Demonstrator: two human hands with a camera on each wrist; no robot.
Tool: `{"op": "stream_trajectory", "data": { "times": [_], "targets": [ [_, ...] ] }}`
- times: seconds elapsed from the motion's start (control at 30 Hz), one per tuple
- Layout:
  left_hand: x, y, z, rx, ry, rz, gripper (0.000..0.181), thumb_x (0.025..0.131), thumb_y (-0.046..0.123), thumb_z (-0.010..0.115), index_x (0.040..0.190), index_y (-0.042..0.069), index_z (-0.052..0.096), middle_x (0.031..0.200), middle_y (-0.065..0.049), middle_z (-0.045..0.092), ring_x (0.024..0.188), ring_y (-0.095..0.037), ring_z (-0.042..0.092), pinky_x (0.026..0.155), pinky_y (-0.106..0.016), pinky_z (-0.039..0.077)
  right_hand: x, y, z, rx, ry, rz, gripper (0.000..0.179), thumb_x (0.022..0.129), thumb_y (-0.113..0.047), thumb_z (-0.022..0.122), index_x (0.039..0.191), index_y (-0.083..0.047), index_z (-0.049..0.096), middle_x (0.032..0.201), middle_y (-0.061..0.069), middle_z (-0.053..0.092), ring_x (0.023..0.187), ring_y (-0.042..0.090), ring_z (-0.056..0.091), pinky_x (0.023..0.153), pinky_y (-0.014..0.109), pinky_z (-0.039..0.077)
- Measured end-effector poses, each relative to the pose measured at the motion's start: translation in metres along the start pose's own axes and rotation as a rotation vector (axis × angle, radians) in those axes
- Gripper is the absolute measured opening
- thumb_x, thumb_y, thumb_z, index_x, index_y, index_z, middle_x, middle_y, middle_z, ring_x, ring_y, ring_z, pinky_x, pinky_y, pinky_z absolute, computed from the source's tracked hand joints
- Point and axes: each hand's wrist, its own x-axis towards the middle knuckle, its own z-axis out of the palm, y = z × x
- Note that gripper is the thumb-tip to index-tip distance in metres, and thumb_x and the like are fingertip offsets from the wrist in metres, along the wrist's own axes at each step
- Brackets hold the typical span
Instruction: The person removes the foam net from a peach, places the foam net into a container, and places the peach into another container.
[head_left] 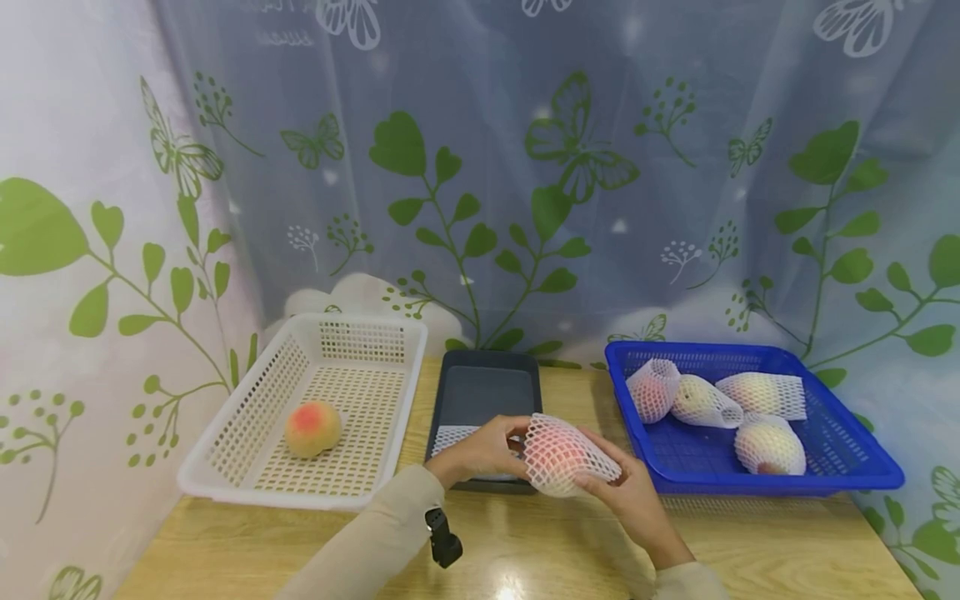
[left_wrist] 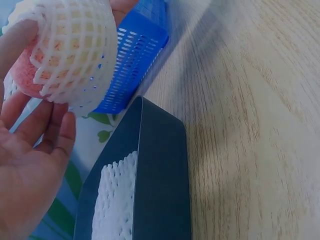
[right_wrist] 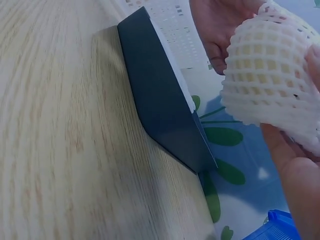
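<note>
Both hands hold a peach in a white foam net sleeve [head_left: 561, 458] above the table, in front of the dark tray. My left hand [head_left: 483, 454] grips its left side, with the thumb at the net's edge. Around the net's right end, the fingers and thumb of my right hand [head_left: 628, 492] are curled. Red skin of the peach [left_wrist: 25, 75] shows past the net's open edge in the left wrist view; the net covers most of the rest. A bare peach [head_left: 312, 429] lies in the white basket [head_left: 197, 483] on the left.
The dark grey tray [head_left: 487, 383] at the centre contains white foam nets [head_left: 452, 435]. At the right, a blue basket [head_left: 765, 479] holds several netted fruits [head_left: 770, 446]. A patterned curtain [head_left: 480, 67] hangs behind the wooden table [head_left: 517, 550].
</note>
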Motion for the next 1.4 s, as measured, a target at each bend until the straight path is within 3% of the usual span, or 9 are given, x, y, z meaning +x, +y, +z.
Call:
{"op": "stream_trajectory", "data": {
  "times": [0.17,0.43,0.63,0.77,0.93,1.07,1.27,1.4],
  "targets": [
    [0.0,-0.002,0.0,0.018,0.027,0.045,0.06,0.074,-0.001,0.077,0.13,0.006,0.057,0.117,-0.005,0.062,0.098,-0.013,0.06,0.084,-0.026,0.052,-0.001,0.0,0.001,0.017,0.05,-0.024,0.054,0.086,0.01,0.063,0.136,0.011,0.044,0.127,-0.006,0.06,0.111,0.01,0.059,0.086,0.024,0.053],
    [0.001,-0.001,0.0,0.073,0.065,0.047,0.069,0.074,0.004,0.08,0.137,0.011,0.052,0.125,-0.003,0.06,0.107,-0.016,0.058,0.092,-0.027,0.049,-0.002,-0.003,0.008,0.024,0.314,0.002,0.029,0.079,0.013,0.069,0.107,0.007,0.066,0.107,-0.003,0.071,0.097,0.007,0.066,0.077,0.021,0.055],
    [-0.001,0.0,-0.002,0.038,0.089,0.045,0.067,0.076,0.004,0.077,0.138,0.011,0.051,0.13,-0.004,0.058,0.115,-0.017,0.058,0.095,-0.028,0.048,0.001,-0.009,0.011,-0.03,0.427,0.071,0.02,0.08,0.007,0.072,0.099,0.005,0.069,0.092,-0.006,0.071,0.083,0.005,0.066,0.068,0.019,0.055],
    [-0.004,0.001,-0.006,0.0,0.14,0.05,0.068,0.076,0.001,0.076,0.138,0.013,0.051,0.132,-0.005,0.057,0.118,-0.018,0.057,0.095,-0.03,0.049,0.004,-0.011,0.011,-0.072,0.481,0.101,0.02,0.08,0.006,0.072,0.099,0.007,0.067,0.085,-0.007,0.07,0.076,0.005,0.064,0.066,0.018,0.054],
    [-0.013,0.01,-0.013,-0.035,0.209,0.063,0.067,0.077,0.003,0.078,0.137,0.016,0.052,0.131,-0.006,0.057,0.116,-0.02,0.058,0.093,-0.036,0.051,0.009,-0.012,0.01,-0.106,0.494,0.115,0.019,0.083,0.002,0.071,0.101,0.004,0.067,0.085,-0.009,0.069,0.074,0.003,0.062,0.065,0.017,0.052],
    [-0.024,0.019,-0.024,-0.003,0.266,0.078,0.071,0.076,0.011,0.082,0.139,0.014,0.05,0.133,-0.006,0.055,0.114,-0.021,0.058,0.096,-0.041,0.049,0.013,-0.012,0.012,-0.077,0.471,0.116,0.019,0.087,-0.003,0.069,0.104,0.005,0.065,0.085,-0.008,0.068,0.075,0.004,0.063,0.064,0.017,0.053],
    [-0.05,0.022,-0.048,0.087,0.395,0.098,0.076,0.074,0.017,0.084,0.14,0.006,0.048,0.136,-0.011,0.053,0.117,-0.025,0.057,0.097,-0.041,0.048,0.025,-0.009,0.018,-0.02,0.44,0.093,0.018,0.09,-0.005,0.066,0.103,0.007,0.063,0.083,-0.007,0.067,0.075,0.004,0.062,0.066,0.018,0.053],
    [-0.071,0.022,-0.063,0.097,0.515,0.066,0.076,0.072,0.015,0.085,0.139,0.007,0.05,0.136,-0.013,0.053,0.122,-0.028,0.055,0.101,-0.042,0.045,0.033,-0.007,0.022,-0.05,0.393,0.138,0.025,0.091,-0.007,0.065,0.109,0.009,0.06,0.086,-0.006,0.066,0.077,0.005,0.062,0.067,0.018,0.052]
  ]
}}
